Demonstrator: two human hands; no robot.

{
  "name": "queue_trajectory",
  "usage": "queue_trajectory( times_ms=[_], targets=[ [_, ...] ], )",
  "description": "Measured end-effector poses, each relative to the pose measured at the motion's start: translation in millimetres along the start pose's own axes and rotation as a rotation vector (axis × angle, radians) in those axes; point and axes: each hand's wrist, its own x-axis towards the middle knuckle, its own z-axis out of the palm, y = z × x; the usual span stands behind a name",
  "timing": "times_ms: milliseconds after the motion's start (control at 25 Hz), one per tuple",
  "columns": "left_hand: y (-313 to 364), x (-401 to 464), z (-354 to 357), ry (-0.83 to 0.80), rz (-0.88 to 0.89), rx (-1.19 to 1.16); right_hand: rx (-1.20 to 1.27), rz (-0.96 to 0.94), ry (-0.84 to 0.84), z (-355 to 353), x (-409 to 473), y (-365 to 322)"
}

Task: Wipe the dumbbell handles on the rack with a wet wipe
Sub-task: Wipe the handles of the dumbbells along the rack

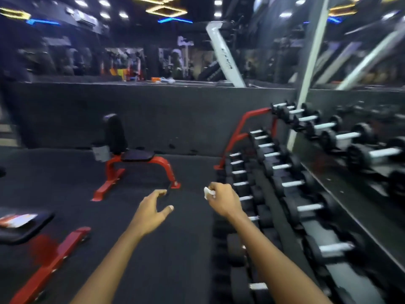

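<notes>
**Wipe in Hand Beside the Dumbbell Rack**

As I watch through the head camera, the right hand point(223, 199) is curled into a fist around a crumpled white wet wipe point(208, 192), which pokes out on the thumb side. The hand hangs in the air just left of the rack point(243, 130), a red-framed stand whose tiers run away along a mirror wall point(350, 69). Black dumbbells point(291, 184) with pale handles lie side by side on each tier; the wipe touches none of them. The left hand point(151, 210) floats over the dark floor point(179, 249), fingers spread and relaxed, holding nothing. A red bench point(135, 159) with black pads stands farther off to the left. The picture is motion-blurred, so I cannot make out finer detail.
</notes>
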Motion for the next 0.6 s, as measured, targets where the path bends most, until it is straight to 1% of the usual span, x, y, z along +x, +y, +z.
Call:
queue_trajectory(
  times_ms=[120,280,440,600],
  targets=[
    [18,61,38,-0.069,0.061,-0.066,-0.012,0.112,0.053,-16,37,38],
    [42,125,102,-0.207,0.176,-0.104,-0.054,0.280,0.108,-40,60,90],
    [70,179,174,-0.363,0.307,-0.156,-0.081,0.431,0.229,-56,74,142],
    [95,219,242,-0.505,0.388,-0.236,-0.114,0.584,0.290,-64,92,191]
  ],
)
